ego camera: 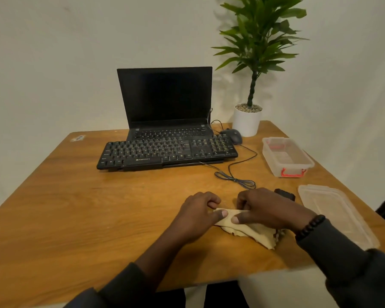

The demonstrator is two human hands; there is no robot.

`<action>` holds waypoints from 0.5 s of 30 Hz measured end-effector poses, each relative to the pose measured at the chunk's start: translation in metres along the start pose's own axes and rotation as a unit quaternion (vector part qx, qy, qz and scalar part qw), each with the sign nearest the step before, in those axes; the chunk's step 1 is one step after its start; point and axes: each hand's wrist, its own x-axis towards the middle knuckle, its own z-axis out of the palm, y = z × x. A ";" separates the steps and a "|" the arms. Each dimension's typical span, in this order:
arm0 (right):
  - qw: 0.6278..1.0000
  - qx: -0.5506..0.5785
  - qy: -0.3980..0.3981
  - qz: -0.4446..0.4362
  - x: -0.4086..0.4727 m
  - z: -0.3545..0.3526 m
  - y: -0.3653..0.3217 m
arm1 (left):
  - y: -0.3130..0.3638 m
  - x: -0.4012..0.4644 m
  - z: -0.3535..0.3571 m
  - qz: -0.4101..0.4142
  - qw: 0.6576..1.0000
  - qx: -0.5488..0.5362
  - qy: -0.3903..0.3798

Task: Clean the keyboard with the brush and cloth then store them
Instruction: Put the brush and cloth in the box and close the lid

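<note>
A beige cloth lies near the front edge of the wooden table. My left hand and my right hand meet over it, and both pinch its folded upper edge between thumb and curled fingers. The black keyboard rests farther back, in front of an open laptop. A small dark object, possibly the brush, pokes out just behind my right hand; most of it is hidden.
An open clear plastic box with red clips stands at the right, and its lid lies nearer the right front edge. A mouse, loose cables and a potted plant sit at the back right.
</note>
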 end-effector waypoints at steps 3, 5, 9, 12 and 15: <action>1.000 0.018 -0.003 -0.011 -0.001 0.005 0.001 | -0.003 -0.002 -0.012 0.046 0.992 0.028 -0.117; 0.996 0.078 0.007 -0.037 -0.003 0.004 0.003 | -0.003 -0.004 -0.018 0.095 0.981 0.078 -0.148; 0.954 0.298 0.012 -0.037 -0.011 -0.006 0.007 | 0.003 -0.009 -0.021 0.043 0.972 -0.182 -0.142; 0.838 0.545 -0.013 0.001 -0.016 -0.008 0.009 | 0.013 -0.007 -0.020 -0.036 0.891 -0.434 -0.132; 0.761 0.649 -0.008 0.014 -0.021 -0.008 0.010 | 0.023 0.000 -0.014 -0.026 0.850 -0.509 -0.136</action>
